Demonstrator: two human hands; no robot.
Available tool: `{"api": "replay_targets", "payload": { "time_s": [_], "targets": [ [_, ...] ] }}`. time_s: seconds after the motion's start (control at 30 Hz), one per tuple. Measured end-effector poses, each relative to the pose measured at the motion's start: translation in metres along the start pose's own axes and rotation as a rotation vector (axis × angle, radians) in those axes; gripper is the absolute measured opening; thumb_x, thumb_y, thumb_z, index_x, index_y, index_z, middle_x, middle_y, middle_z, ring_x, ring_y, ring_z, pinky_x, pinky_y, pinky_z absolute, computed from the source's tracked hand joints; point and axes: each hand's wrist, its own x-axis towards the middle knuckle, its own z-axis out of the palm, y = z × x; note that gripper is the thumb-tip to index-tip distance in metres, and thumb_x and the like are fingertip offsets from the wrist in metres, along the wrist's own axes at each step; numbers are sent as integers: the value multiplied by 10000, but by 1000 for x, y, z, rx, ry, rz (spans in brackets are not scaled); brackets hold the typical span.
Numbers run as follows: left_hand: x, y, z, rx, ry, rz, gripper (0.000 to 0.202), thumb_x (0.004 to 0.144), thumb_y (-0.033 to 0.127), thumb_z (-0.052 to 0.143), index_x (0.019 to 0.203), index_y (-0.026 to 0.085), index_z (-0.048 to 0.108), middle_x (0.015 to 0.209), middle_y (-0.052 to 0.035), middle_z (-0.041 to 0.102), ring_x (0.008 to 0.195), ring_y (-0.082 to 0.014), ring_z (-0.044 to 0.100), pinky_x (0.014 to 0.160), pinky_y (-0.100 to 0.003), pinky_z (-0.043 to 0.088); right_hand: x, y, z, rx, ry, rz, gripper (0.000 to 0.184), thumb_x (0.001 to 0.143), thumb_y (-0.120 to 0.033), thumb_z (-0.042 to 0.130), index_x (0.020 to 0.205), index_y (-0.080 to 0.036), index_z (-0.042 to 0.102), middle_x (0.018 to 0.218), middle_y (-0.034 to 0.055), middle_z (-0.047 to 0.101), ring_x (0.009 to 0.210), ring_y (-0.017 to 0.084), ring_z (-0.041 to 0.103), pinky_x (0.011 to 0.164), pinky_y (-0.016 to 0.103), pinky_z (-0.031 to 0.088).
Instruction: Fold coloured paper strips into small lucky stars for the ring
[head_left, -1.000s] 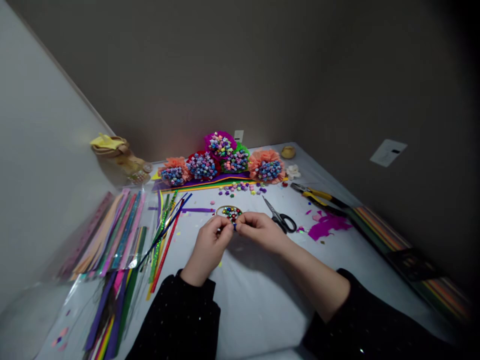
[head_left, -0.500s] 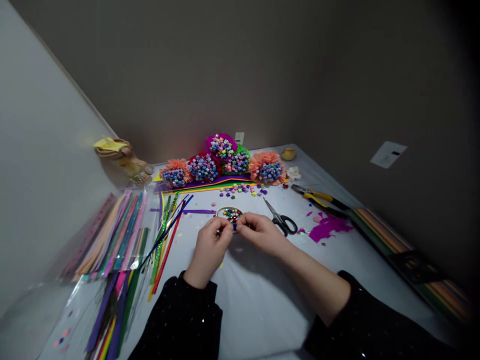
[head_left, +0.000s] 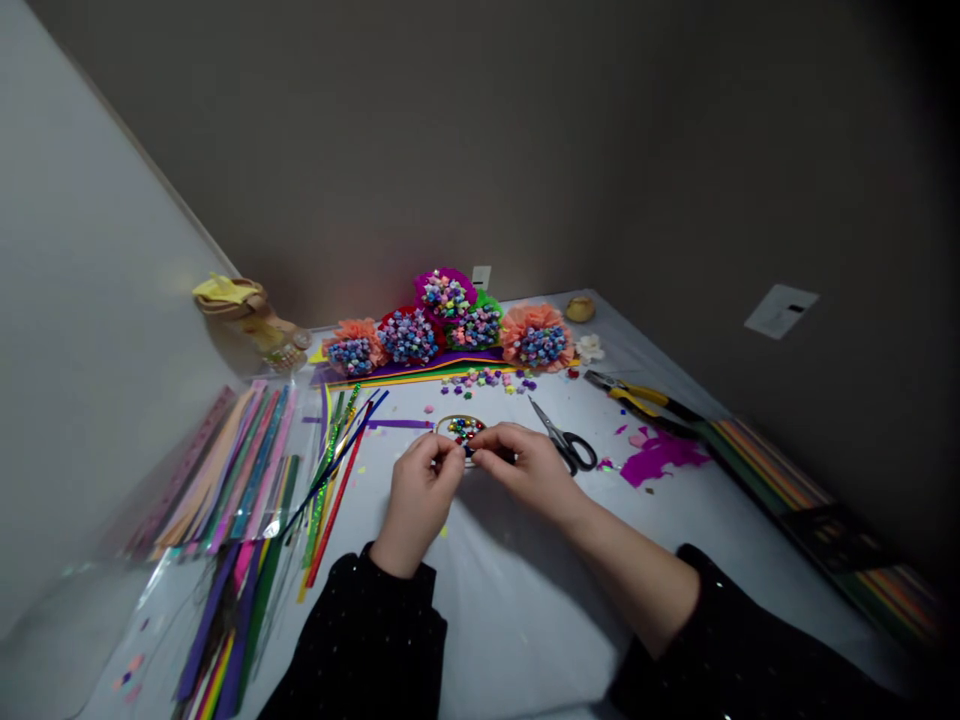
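head view: a small round beaded ornament [head_left: 463, 432] is sitting mid-table, its gold-coloured rim packed with glossy multicoloured beads; the left hand [head_left: 418, 503] and right hand [head_left: 525, 472] are both grasping its lower edge, fingertips pinched together; it is likely handling as a light, fragile piece, best taken by the rim, since loose beads could be shifting; black-handled scissors [head_left: 564, 450] are lying just beside the right hand; yellow-handled pliers [head_left: 637, 400], paper-star bouquets [head_left: 442, 297] and paper strips in a clear sleeve [head_left: 240, 470] are resting farther off on the white table cover [head_left: 517, 610]; no brand, label or writing is legible
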Motion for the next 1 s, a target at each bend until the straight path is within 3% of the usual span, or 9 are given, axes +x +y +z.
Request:
{"api": "replay_targets", "payload": {
  "time_s": [0.17, 0.47, 0.73, 0.87, 0.93, 1.0],
  "targets": [
    [0, 2, 1, 0, 6, 9, 151, 802, 237, 502, 679, 162, 549, 662, 5, 543, 630, -122, 515, 573, -217, 407, -2, -3, 0, -63, 11, -69, 96, 778, -181, 550, 771, -183, 645, 750, 30, 644, 699, 139, 568, 655, 255, 421],
    [0, 2, 2, -49, -32, -17, 142, 801, 238, 494, 695, 162, 549, 693, -3, 564, 660, -126, 524, 586, -217, 409, 2, -1, 1, 69, -87, 119, 106, 775, -234, 528, 742, -167, 602, 689, 1, 606, 626, 114, 510, 592, 228, 392],
    [1, 1, 3, -74, -63, -40, 134, 791, 243, 500, 708, 159, 563, 700, -5, 569, 654, -125, 524, 580, -213, 415, 2, -1, 2, 99, -136, 137, 112, 779, -239, 486, 703, -166, 523, 613, -38, 472, 569, 93, 407, 542, 212, 330],
    [0, -1, 3, -37, -76, -17, 134, 797, 234, 494, 704, 161, 559, 717, -11, 580, 672, -131, 535, 592, -218, 419, 3, 0, 3, 93, -151, 151, 102, 782, -239, 483, 714, -172, 517, 618, -35, 483, 569, 100, 423, 544, 221, 339],
    [0, 0, 2, -30, -66, 1, 134, 802, 233, 491, 711, 163, 559, 722, -11, 583, 684, -133, 543, 606, -222, 422, 1, 0, 4, 70, -81, 120, 69, 773, -240, 506, 782, -178, 535, 699, -12, 541, 637, 123, 483, 579, 236, 376],
    [0, 0, 0, -17, -10, 23, 136, 808, 238, 489, 719, 165, 561, 716, -8, 576, 678, -133, 546, 603, -221, 420, -1, -1, 3, -8, 106, 12, 145, 747, -235, 557, 884, -191, 546, 860, 32, 587, 806, 171, 529, 691, 286, 416]
  ]
}}
